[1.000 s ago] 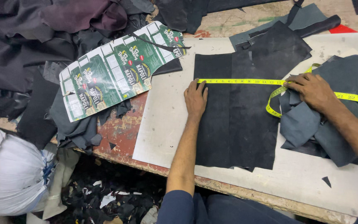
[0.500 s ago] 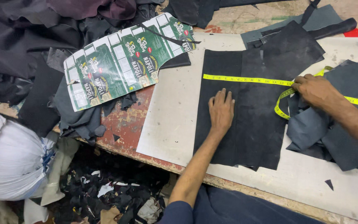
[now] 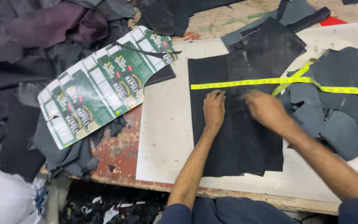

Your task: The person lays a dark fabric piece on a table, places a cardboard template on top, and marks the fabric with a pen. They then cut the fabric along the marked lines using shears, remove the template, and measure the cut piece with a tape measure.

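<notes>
A black leather piece [image 3: 245,141] lies flat on a white board [image 3: 162,137] on the worktable. My left hand [image 3: 214,108] presses palm down on its left part, fingers together. My right hand [image 3: 266,108], blurred by motion, rests on the leather just right of the left hand, holding nothing that I can see. A yellow tape measure [image 3: 245,83] stretches across the top of the leather, just beyond both hands, and runs off to the right over a heap of grey leather pieces [image 3: 344,103].
A flattened green and white printed carton [image 3: 100,87] lies left of the board on dark scraps. Dark fabric and leather [image 3: 34,33] pile up at the left and back. The worn red table edge [image 3: 117,153] runs below, with scraps on the floor [image 3: 117,209].
My right hand left the tape's end at the grey heap and moved left onto the black leather. My left hand slid down and right from the tape's start.
</notes>
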`<state>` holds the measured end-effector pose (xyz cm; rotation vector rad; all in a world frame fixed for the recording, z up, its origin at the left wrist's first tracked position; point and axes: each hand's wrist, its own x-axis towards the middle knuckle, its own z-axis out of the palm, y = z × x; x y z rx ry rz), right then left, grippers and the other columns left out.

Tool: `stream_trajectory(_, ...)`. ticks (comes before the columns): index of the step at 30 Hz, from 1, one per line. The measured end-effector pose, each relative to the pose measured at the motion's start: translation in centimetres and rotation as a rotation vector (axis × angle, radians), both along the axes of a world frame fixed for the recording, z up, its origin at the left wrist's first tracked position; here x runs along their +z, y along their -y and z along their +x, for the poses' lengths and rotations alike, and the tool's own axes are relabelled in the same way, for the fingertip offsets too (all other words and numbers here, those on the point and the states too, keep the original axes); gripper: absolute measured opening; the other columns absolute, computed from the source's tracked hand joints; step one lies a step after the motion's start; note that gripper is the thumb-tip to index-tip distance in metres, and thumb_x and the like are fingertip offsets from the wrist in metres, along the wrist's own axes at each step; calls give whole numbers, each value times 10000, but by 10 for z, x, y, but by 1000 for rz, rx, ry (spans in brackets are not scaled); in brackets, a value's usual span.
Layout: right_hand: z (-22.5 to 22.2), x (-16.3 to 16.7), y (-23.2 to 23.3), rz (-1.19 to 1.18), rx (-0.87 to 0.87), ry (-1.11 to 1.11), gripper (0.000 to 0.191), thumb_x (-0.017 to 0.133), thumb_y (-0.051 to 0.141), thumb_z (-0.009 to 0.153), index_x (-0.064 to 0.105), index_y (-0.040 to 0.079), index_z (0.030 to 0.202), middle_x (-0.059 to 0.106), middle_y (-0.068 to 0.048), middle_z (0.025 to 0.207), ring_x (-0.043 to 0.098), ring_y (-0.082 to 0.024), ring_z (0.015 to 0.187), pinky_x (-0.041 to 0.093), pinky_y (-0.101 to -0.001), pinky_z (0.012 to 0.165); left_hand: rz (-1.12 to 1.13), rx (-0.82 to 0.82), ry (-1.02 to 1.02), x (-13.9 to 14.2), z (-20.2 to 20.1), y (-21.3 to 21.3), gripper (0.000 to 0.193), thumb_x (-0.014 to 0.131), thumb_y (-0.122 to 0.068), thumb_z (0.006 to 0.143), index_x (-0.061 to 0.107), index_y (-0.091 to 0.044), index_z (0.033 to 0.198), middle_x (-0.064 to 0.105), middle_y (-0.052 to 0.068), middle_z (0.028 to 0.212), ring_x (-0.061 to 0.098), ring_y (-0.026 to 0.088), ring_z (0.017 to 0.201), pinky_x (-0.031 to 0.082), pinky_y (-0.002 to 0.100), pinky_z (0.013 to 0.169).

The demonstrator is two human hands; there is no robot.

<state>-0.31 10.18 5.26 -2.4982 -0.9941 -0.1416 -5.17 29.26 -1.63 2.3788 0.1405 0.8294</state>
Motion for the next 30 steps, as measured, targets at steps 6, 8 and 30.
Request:
stream_trajectory(6, -46, -34, -56, 36, -253, 132, 509, 738, 325, 871, 687, 96, 1323, 648, -94, 1120, 656, -293, 901, 572, -423, 732, -138, -28, 43, 0, 25, -11, 216, 668, 1, 934, 750, -40, 1129, 699, 85, 1152, 672, 287, 1087, 557, 381, 920)
stream_trajectory(8, -44, -38, -59, -6, -320, 137, 494, 740, 333, 900, 686, 110, 1337, 633, -86, 1156, 641, -275, 928, 569, -413, 736, -186, -27, 45, 3, 34, -17, 233, 668, 16, 926, 750, -52, 1133, 699, 78, 1147, 675, 275, 1083, 561, 371, 926)
stream_trajectory(30, -10, -68, -43, 330, -606, -331, 236, 744, 82, 866, 761, 43, 1097, 721, -40, 954, 708, -137, 728, 573, -299, 680, -190, -65, -55, -5, 144, -51, 118, 758, -175, 889, 797, -100, 972, 629, 78, 992, 616, 278, 969, 504, 432, 853)
